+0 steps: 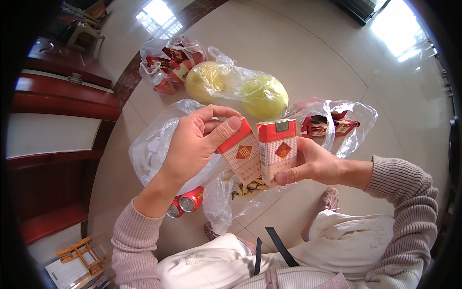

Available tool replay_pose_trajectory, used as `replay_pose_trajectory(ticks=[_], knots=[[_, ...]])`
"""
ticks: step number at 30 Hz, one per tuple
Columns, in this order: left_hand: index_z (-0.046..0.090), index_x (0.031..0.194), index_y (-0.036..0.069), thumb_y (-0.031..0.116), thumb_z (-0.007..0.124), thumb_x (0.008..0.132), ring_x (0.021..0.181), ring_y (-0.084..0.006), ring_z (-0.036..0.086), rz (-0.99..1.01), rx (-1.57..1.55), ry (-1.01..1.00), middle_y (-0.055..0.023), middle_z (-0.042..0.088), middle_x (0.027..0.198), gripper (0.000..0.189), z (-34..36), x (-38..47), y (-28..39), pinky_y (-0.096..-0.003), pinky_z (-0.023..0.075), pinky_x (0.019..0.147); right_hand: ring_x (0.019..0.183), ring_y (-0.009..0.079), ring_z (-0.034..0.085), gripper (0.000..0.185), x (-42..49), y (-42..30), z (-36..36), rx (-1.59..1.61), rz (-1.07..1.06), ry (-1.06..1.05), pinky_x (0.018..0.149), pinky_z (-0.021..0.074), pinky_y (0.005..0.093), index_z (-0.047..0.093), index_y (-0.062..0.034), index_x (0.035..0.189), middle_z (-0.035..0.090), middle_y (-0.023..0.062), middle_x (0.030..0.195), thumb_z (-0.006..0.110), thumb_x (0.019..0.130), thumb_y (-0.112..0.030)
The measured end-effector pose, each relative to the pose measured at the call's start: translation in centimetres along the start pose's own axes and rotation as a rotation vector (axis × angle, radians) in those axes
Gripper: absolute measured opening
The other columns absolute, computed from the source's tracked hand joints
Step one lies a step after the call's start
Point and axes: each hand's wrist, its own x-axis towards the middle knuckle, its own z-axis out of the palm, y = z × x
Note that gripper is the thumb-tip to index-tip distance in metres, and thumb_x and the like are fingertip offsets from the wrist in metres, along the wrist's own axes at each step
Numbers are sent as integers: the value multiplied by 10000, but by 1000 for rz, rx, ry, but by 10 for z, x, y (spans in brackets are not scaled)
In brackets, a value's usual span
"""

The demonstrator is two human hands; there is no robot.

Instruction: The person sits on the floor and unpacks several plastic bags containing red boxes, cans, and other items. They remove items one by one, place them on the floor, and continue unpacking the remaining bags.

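Note:
My left hand (202,141) pinches a red-and-white cigarette pack (242,153) by its top, thumb in front. The pack tilts, its top leaning left. In my right hand (317,160) is a second cigarette pack (278,150) of like design, held nearly upright from its right side, with the thumb at its lower edge. The two packs are side by side and bear printed writing. Below them, a clear plastic bag (220,200) lies by brown-and-yellow pieces (254,186), perhaps sunflower seeds. Two red drink cans (191,200) lie on the floor beneath my left wrist.
Beyond my hands, a clear bag holds two large yellow-green pomelo-like fruits (265,95). Another bag (173,68) contains red cartons and a can. To the right is a bag with red packaging (328,124). A white plastic bag (155,144) lies left; dark red wooden furniture (65,103) stands beyond it.

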Motion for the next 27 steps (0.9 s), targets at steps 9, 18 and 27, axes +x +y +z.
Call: replay_pose_trajectory(ticks=[9,18,27], knots=[[579,1076,-28,272,634,891,735,-50,621,-62,30,11,-72,695,830,357,0,0,-5,-193,489,645,897,139,616,476,-1,-1,1,11,52,-70,785,524,290,491,-3,1163,622,81,1030,745,786,-145],[599,1060,-10,357,569,911,823,-88,626,-80,63,-24,-52,664,921,397,1,0,-6,-228,522,724,825,130,624,424,-3,-4,3,-12,58,-128,665,544,269,509,-9,1130,630,78,984,722,805,-178],[602,1054,-15,392,572,897,834,-88,627,-101,31,-48,-53,666,912,437,2,-1,-6,-232,520,753,795,123,620,415,-5,-8,7,-44,74,-139,602,537,253,509,-17,1118,625,72,966,718,808,-196]])
